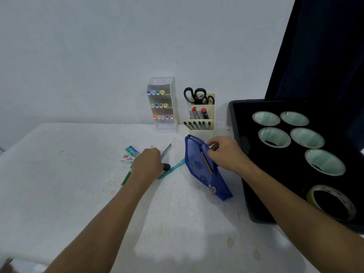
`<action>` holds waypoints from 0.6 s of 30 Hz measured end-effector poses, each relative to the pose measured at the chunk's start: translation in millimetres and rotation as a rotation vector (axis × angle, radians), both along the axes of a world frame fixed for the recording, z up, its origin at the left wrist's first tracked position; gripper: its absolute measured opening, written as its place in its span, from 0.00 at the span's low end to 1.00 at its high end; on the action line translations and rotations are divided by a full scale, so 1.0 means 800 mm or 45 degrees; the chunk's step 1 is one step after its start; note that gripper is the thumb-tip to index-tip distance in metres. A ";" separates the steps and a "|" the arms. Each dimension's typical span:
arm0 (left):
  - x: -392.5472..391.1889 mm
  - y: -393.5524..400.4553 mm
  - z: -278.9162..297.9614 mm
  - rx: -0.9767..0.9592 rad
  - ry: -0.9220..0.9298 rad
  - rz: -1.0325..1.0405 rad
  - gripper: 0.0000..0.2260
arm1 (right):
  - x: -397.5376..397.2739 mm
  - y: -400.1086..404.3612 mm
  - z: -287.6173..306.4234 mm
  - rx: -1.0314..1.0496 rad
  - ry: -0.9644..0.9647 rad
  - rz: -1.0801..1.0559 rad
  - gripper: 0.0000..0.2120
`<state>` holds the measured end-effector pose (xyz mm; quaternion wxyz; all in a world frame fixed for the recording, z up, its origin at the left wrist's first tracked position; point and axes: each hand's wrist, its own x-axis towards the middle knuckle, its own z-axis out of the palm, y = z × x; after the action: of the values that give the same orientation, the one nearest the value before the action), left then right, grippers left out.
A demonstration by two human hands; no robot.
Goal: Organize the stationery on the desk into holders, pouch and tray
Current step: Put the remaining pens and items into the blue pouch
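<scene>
At centre frame the blue mesh pouch (199, 166) lies on the table (69, 174), its zip open and a yellow-and-black pencil (206, 163) poking from the mouth. The right hand (226, 152) pinches the pouch's upper edge, holding it open. Left of it, the left hand (147, 161) closes over loose items beside a teal pen (173, 168), a steel ruler (166, 152) and two small staple boxes (130, 154); what it grips is hidden. If the mouth sags, the next item could snag the mesh or nudge the pencil out.

Blue mesh cloth pouch (204, 170), matt black tray (242, 174), clear plastic holder (173, 99)
</scene>
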<state>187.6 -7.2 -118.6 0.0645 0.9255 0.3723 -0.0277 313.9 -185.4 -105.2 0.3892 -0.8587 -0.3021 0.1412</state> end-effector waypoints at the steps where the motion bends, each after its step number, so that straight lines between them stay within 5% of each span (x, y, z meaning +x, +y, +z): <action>1: 0.001 0.001 0.005 -0.045 -0.054 0.024 0.06 | 0.000 0.001 -0.001 -0.013 -0.012 0.002 0.13; 5: 0.002 0.001 0.029 -0.260 -0.382 0.085 0.07 | -0.001 0.001 0.000 -0.027 -0.027 0.027 0.11; 8: 0.005 -0.013 0.052 -0.675 -0.607 0.179 0.06 | -0.001 -0.002 0.001 0.005 -0.013 0.014 0.10; 12: 0.017 -0.037 0.066 -1.153 -0.542 0.261 0.05 | 0.000 0.000 0.000 0.028 0.021 0.001 0.11; 18: 0.059 -0.067 0.035 -1.085 -0.424 0.226 0.06 | 0.001 0.000 -0.004 0.036 0.018 0.016 0.12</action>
<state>234.9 -60.8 -90.2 0.4998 0.7729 0.3901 -0.0234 315.0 -185.7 -108.4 0.4027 -0.8500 -0.3068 0.1455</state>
